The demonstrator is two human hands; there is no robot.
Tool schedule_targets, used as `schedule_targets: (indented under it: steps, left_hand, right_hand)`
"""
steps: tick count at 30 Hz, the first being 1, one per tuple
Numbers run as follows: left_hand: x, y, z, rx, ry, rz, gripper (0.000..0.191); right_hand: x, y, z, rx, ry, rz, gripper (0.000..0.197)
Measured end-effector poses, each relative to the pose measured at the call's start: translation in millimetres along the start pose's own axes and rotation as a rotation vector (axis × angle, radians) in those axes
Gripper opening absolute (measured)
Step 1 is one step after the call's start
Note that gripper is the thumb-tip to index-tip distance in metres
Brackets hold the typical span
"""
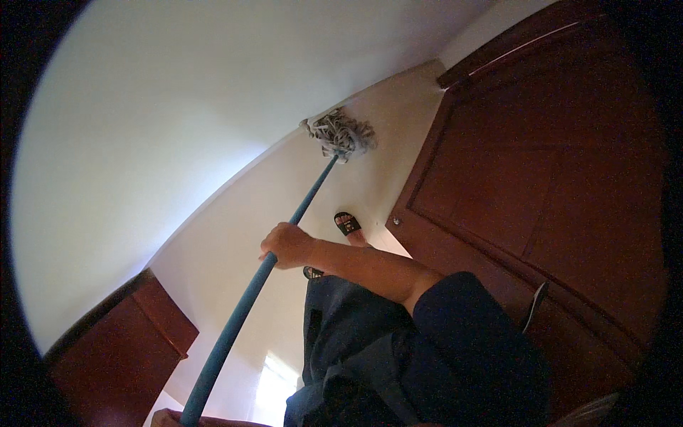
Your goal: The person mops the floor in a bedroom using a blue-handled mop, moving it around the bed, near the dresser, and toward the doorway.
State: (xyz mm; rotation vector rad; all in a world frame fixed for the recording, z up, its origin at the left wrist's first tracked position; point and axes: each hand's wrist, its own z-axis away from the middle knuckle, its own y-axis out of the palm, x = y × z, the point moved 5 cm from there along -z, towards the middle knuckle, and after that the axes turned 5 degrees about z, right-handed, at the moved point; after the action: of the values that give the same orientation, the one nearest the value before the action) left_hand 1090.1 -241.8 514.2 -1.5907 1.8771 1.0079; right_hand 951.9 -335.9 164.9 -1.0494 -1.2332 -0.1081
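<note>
My right hand is wrapped around the blue-green handle of a mop about halfway along it. At the bottom edge, partly cut off by the frame, my left hand grips the near end of that handle. The handle slants up and to the right to a grey string mop head, which lies on the pale floor against the foot of the wall. Black slide sandals are on the person's feet, just beyond the right forearm.
A brown wooden panelled door with a lever handle stands at the right. Reddish-brown wooden furniture or woodwork is at the lower left. The pale wall curves along the floor's left side. Bright light falls low in the picture.
</note>
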Motion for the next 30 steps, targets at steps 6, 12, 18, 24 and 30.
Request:
schedule_targets:
  steps: [6,12,18,24,30]
  left_hand:
    - [73.3,1.0,-10.3,-0.090,-0.091,0.165,0.016]
    - [215.5,42.9,50.1,-0.043,-0.537,-0.052,0.028]
    - [276.0,105.0,65.5,0.188,-0.537,0.073,0.024]
    - [209.1,34.0,46.1,0.016,-0.570,-0.081,0.031]
    - [69.0,-63.8,-0.1,0.088,-0.197,-0.844,0.020]
  right_hand:
    - [-84.0,-45.2,8.9,-0.206,0.077,0.149,0.011]
    - [-227.0,-162.7,71.8,-0.276,0.299,0.503,0.012]
    - [-289.0,-203.4,123.2,-0.308,0.518,0.710,0.022]
    - [-221.5,-137.9,78.8,-0.379,0.524,0.620,0.023]
    - [-93.8,-73.7,3.9,-0.361,0.301,0.302,0.023]
